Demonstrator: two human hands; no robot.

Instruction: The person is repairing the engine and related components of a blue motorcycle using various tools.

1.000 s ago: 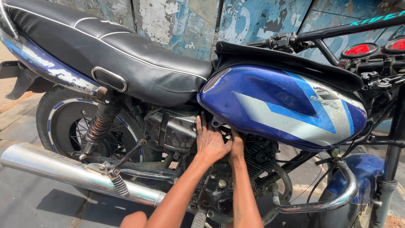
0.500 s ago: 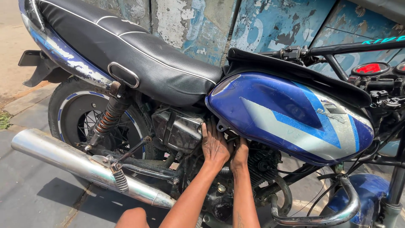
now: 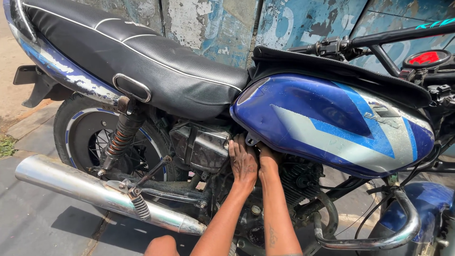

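Engine [image 3: 289,182] under blue tank [image 3: 332,123]: both hands stay pressed there, left [image 3: 243,161], right [image 3: 268,161]; grips unclear.

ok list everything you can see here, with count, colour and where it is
motorcycle: one, blue and black, side-on, fills the view
seat: one, black, upper left
fuel tank: one, blue with silver stripes, centre right
exhaust pipe: one, chrome, lower left
rear wheel: one, black with blue rim, left
shock spring: one, rusty, under the seat
crash guard: one, chrome, lower right
wall: one, peeling blue and white, behind
left hand: one, pressed in under the tank's rear edge
right hand: one, beside it, fingers hidden under the tank
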